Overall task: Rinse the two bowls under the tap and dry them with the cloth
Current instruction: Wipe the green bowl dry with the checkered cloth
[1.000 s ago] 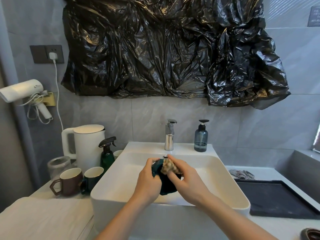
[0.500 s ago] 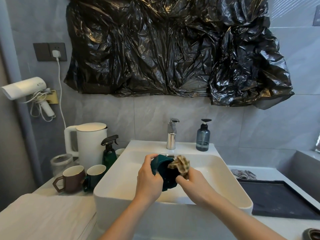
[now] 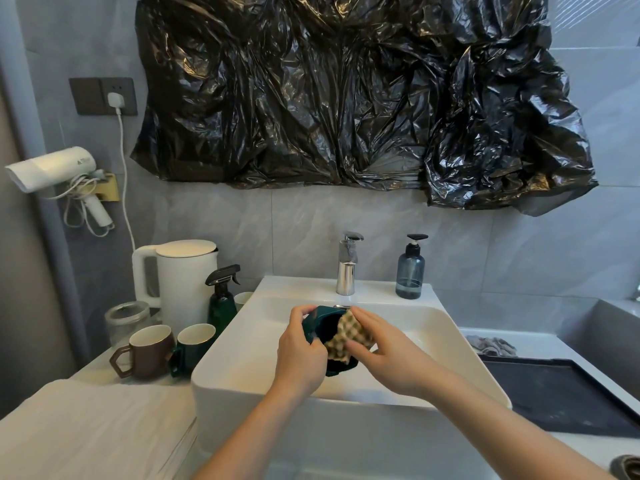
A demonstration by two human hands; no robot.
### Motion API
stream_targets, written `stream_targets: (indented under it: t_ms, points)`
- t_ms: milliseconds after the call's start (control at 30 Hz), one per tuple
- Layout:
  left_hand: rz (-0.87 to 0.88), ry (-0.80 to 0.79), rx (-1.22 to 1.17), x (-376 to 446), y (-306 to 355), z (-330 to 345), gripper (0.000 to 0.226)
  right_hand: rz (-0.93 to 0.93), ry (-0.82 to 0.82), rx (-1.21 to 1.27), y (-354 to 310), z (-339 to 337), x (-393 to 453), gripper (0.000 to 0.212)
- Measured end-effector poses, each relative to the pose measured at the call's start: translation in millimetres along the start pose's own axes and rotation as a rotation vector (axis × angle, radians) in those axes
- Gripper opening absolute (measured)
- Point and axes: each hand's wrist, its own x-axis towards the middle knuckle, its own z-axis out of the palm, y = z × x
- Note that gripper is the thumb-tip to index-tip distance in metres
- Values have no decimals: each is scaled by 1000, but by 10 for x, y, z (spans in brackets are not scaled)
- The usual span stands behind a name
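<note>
The dark green bowl (image 3: 323,336) is held above the white sink (image 3: 460,344), tipped on its side so its mouth faces toward three o'clock, straight at the right hand (image 3: 384,351). That hand pinches the checked cloth (image 3: 349,336) and presses it into the opening. The left hand (image 3: 299,351) curls round the bowl's outer wall from nine o'clock. The tap (image 3: 347,263) stands at twelve o'clock behind them. Drying looks under way; no second bowl is clearly seen.
</note>
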Motion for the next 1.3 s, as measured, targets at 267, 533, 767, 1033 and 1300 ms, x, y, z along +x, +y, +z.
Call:
stream_targets:
  t_ms: [267,533,767,1033,1300]
  points:
    - [45,-34,69,-30,13,16,50,-155,264,-23,-54,9,131,41]
    - [45,52,28,-53,-13,9,63,-34,312,-130,-183,167,191,29]
    - [103,53,118,-113,5,33,65,105,171,-473,-143,40,88,33]
    - [75,-1,115,-104,44,28,65,38,287,-271,-204,164,182,40]
    - [108,127,26,-92,14,14,63,103,311,197,-146,297,73,31]
